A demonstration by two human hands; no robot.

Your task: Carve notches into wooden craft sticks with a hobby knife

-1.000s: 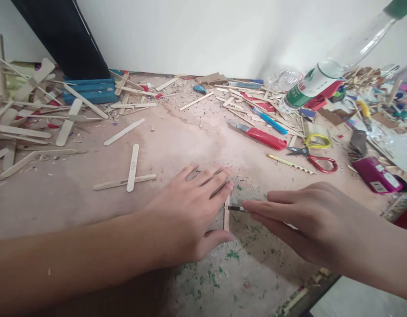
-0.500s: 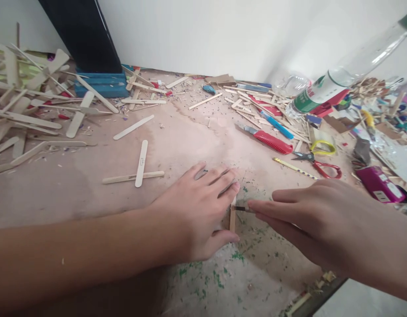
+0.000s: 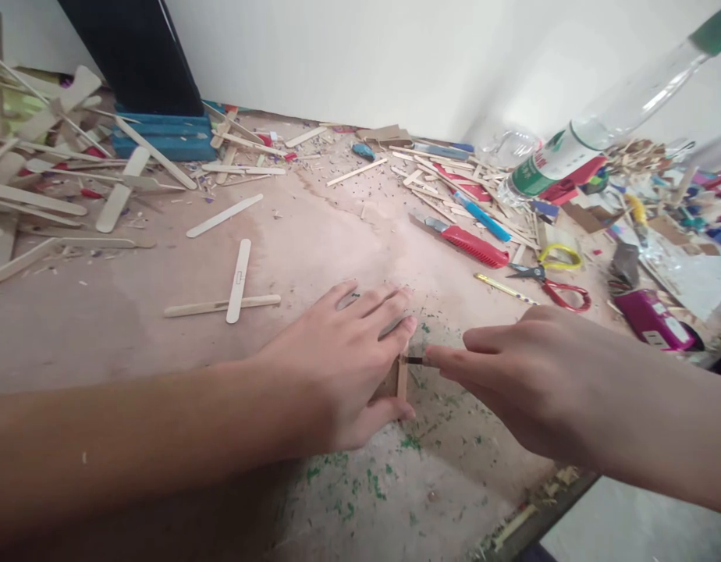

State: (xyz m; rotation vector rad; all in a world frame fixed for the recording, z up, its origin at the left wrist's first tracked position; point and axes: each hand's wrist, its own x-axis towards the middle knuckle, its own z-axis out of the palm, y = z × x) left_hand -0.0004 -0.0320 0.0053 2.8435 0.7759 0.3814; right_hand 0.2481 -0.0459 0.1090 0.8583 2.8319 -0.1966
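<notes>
My left hand (image 3: 352,363) lies palm down on the table, its fingers stretched out and slightly apart. Its thumb and fingertips press a short wooden craft stick (image 3: 402,382) against the surface; the hand covers part of the stick. My right hand (image 3: 513,375) is closed around a small craft knife, whose narrow dark blade (image 3: 415,361) touches the stick between the left thumb and forefinger. The knife's handle is hidden inside the fist. Left of the hands, a craft stick with a small drawn outline (image 3: 238,281) rests across another stick (image 3: 185,310).
A red utility knife (image 3: 474,247), scissors (image 3: 551,286) and a patterned yellow strip (image 3: 504,289) lie beyond my right hand. A plastic bottle (image 3: 565,160) leans at the back right. Craft sticks (image 3: 38,199) pile up at left, near a black upright object (image 3: 143,58) in a blue base.
The view has shifted slightly, so everything sits a little further left and higher. My left hand stays on the stick; the right hand has tilted a little, with the blade still at the stick.
</notes>
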